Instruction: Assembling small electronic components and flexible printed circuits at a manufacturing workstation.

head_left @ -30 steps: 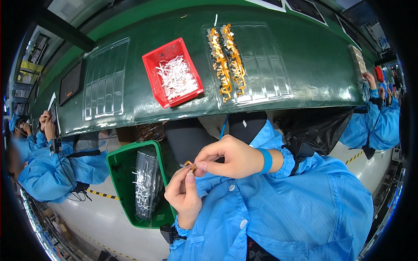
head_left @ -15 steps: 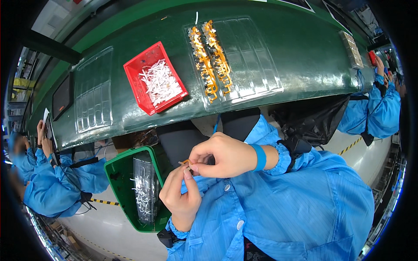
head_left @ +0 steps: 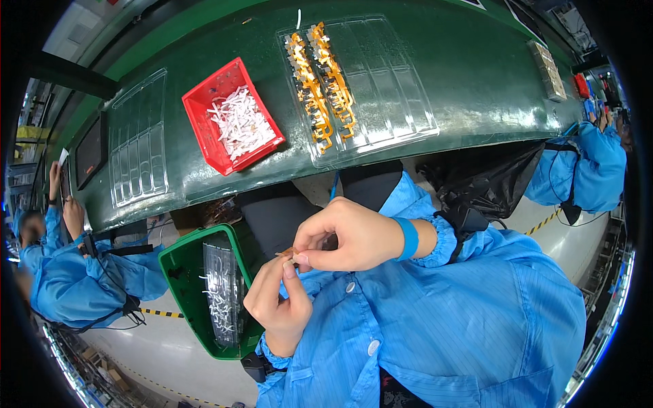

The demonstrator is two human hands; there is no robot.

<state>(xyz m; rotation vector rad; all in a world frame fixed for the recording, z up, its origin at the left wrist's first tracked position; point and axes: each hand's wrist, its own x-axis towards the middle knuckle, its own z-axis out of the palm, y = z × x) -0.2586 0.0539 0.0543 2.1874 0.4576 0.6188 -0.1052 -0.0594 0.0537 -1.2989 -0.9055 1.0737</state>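
My left hand and my right hand meet in front of my body, thumbs and fingertips pinched together. Between them sits a small orange flex circuit, mostly covered by the fingers. Past the table's near edge lies a clear plastic tray, where two rows of similar orange flex circuits fill the left part. To its left stands a red bin with a heap of small white strips. One white strip lies beyond the tray.
Below the table, at my left, a green bin holds clear trays with white strips. Another clear tray and a dark flat device lie on the table's left. A black bag hangs right. Co-workers sit on both sides.
My hands stay pinched together around the flex circuit, with small finger shifts; less of its orange shows now. The whole view has shifted slightly. The left co-worker's hands have moved.
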